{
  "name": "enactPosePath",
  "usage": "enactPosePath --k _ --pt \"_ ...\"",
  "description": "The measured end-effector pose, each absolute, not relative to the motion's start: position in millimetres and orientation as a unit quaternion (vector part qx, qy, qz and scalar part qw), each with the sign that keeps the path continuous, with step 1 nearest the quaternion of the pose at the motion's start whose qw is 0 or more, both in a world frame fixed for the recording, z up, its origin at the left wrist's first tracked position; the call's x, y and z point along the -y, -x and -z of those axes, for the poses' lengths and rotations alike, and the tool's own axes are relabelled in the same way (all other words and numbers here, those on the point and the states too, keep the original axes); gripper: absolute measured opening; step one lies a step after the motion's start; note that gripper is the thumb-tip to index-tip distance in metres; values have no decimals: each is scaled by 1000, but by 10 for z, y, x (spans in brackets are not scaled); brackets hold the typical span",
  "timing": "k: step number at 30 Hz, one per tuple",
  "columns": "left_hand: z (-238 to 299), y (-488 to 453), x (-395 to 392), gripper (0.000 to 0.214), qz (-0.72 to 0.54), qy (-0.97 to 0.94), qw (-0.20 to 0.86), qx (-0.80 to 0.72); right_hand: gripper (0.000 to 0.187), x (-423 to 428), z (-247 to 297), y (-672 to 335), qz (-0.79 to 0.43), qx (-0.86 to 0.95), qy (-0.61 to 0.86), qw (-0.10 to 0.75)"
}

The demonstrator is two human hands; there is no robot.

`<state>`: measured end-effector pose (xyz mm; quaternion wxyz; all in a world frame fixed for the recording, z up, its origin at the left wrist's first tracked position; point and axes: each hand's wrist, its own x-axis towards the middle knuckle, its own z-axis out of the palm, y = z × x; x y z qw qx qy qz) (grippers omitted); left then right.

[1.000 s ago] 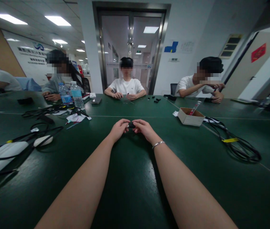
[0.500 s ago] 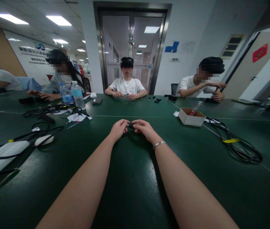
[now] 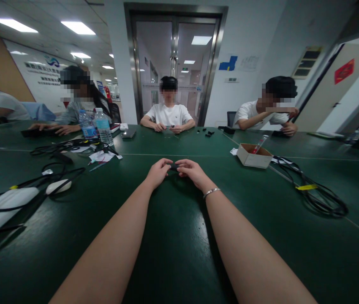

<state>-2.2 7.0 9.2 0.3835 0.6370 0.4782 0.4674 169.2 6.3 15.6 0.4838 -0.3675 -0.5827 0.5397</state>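
Black object (image 3: 175,167), one, in the pinch of the wearer's two hands (image 3: 192,172); two bottles (image 3: 104,128), one box (image 3: 253,159) beyond.

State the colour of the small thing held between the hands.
The thing looks black; it shows best in the head view.

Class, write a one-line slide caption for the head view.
Left hand and right hand grip a small black object at a green table.
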Motion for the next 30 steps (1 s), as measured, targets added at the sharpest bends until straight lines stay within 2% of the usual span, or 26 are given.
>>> enactPosePath --k 9,14,19,30 --pt "-66 26 -90 26 -462 -646 377 -477 26 -67 -154 -1692 -544 582 362 483" --pt "-83 33 -75 36 -445 -666 370 -470 26 -65 -156 -1688 -545 581 363 484" --pt "-83 28 -87 26 -454 -643 383 -483 26 -69 -152 -1690 -545 579 364 485" --pt "-58 39 -87 29 -444 -681 345 -470 25 -49 -175 -1686 -541 578 375 483"
